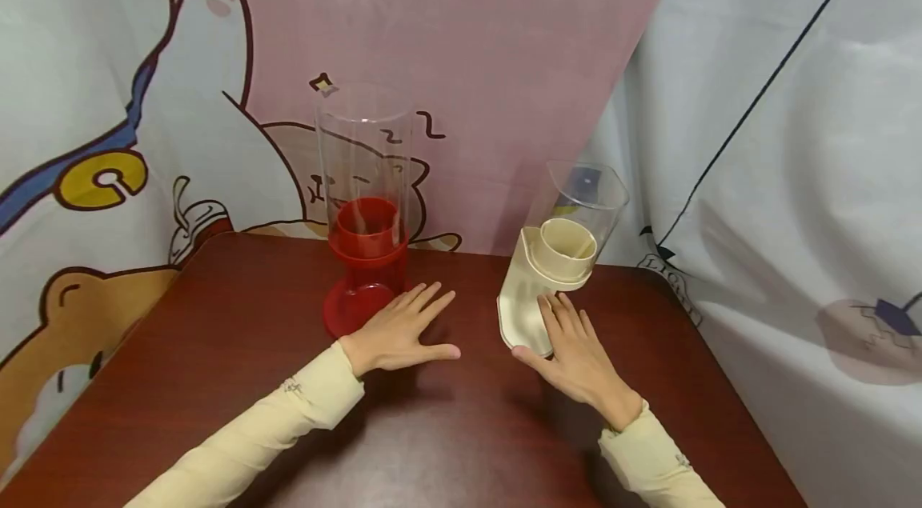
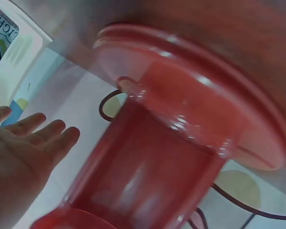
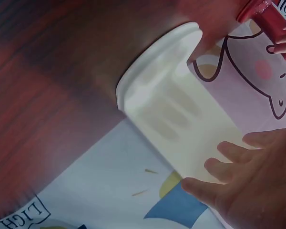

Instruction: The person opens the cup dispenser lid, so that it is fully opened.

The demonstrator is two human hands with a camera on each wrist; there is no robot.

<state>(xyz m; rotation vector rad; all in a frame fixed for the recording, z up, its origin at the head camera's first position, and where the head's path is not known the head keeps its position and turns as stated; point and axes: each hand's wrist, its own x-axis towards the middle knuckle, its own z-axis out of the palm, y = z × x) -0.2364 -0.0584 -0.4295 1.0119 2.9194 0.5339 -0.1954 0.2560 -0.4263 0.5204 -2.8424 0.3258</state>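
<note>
A red stand [image 1: 344, 318] with a ring-shaped holder carries a tall clear cylinder [image 1: 360, 152] at the left of the table. My left hand [image 1: 394, 336] is just in front of it, fingers straight and spread, holding nothing. To the right stands a cream-coloured stand [image 1: 520, 308], with a clear tumbler-like container [image 1: 607, 208] on its holder, wider at the top and leaning right in the head view. My right hand [image 1: 575, 358] is in front of its base with straight fingers, gripping nothing. In the right wrist view the fingertips overlap the cream stand [image 3: 167, 109]; contact cannot be told.
Both stands are on a dark reddish-brown table [image 1: 432, 444], near its back edge. Behind it hangs a pink and white cloth [image 1: 504, 52] printed with cartoon animals, and more white cloth [image 1: 814, 196] hangs along the right side.
</note>
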